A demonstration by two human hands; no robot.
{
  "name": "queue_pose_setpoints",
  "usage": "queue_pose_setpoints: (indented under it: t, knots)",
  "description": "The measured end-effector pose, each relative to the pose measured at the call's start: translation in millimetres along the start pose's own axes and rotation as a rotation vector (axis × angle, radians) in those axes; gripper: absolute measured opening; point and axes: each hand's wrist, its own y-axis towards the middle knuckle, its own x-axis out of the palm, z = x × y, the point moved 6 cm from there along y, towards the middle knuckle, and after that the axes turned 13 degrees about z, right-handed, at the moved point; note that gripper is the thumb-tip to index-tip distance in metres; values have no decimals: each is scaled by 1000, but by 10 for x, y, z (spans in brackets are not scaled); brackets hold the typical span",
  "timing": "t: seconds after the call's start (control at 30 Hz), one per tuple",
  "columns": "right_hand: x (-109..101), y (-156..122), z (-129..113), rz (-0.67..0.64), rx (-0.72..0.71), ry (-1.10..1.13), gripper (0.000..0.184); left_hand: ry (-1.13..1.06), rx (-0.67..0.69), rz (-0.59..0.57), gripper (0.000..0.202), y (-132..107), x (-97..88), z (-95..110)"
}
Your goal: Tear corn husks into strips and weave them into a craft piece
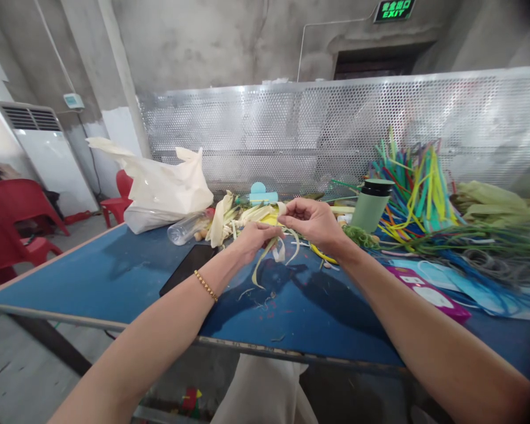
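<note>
My left hand [255, 238], with a gold beaded bracelet [205, 286] at the wrist, is closed in a pinch on pale corn husk strips [259, 270] that hang and curl below the fingers. Close beside it, my right hand [313, 222] pinches the upper part of the strips between thumb and forefinger. Both hands are above the blue table [247, 318]. A pile of pale corn husks [223, 221] lies just behind them. Small husk scraps [271, 295] are scattered below the hands. The exact grip points are partly covered by the fingers.
A black phone [189, 268], a clear plastic bottle [186, 228] and a white plastic bag [168, 188] are at left. A green tumbler [371, 206], colourful craft strips [428, 194], cords [486, 271] and a magenta package [430, 292] are at right. A perforated metal panel [256, 132] stands behind.
</note>
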Motion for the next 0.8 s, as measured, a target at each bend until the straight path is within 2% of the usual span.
queue_pose_setpoints:
  t: [0.1,0.27,0.4,0.57,0.7,0.8]
  knots:
    - [13,-10,-8,-14,-24,-5,17,-63,-9,67,21,40,-56,7]
    - [91,-37,21,-87,-22,-29,19,-133,7,105,17,53,-61,32]
    - [126,-63,62,-130,39,-31,19,-89,51,125,26,30,-54,64]
    - [79,-56,95,-137,113,13,21,-5,81,138,22,18,-73,94]
    - [58,-43,127,-138,156,65,22,-34,89,209,20,54,-141,93]
    - [56,-42,154,-144,170,62,24,-57,98,220,21,60,-152,100]
